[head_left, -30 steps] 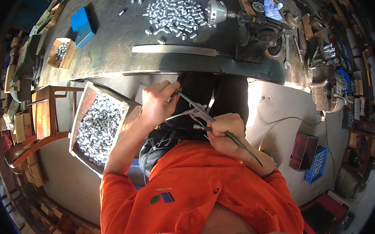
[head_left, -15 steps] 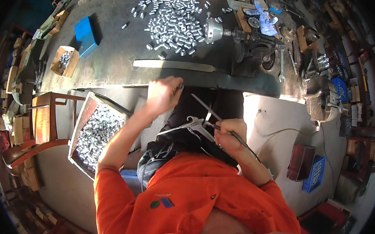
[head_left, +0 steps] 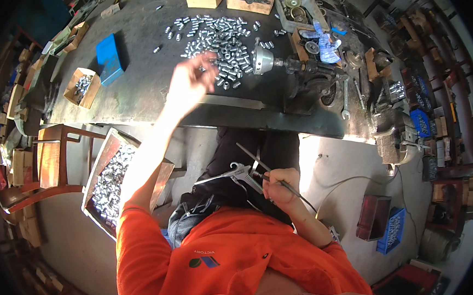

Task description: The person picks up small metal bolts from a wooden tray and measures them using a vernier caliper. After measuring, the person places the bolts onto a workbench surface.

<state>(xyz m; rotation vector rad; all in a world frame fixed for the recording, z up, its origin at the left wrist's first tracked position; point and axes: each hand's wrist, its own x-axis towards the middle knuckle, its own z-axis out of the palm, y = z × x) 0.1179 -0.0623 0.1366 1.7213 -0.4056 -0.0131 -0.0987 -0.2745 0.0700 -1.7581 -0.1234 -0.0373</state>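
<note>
My left hand [head_left: 188, 84] reaches over the workbench at the near edge of a pile of small shiny metal fittings [head_left: 223, 41]. Its fingers are blurred but look apart, with no held part visible. Closed round a thin grey rod-shaped tool [head_left: 246, 150], my right hand [head_left: 281, 187] stays low over my lap. The rod's tip points up and to the left. Just left of that hand, a silver air blow gun [head_left: 240, 173] with a long nozzle lies across my dark trousers. Whether the right hand touches the blow gun is unclear.
A long pale strip [head_left: 230, 101] lies along the bench's near edge. Right of the pile stands a chuck fixture [head_left: 263, 60]; a vise [head_left: 392, 142] is further right. A crate of fittings [head_left: 108, 189] sits below left, and a blue box [head_left: 109, 57] lies on the bench.
My left hand has moved up from the bench edge to the pile, and its curled fingers have loosened. My right hand with the rod has shifted slightly lower and left in the view.
</note>
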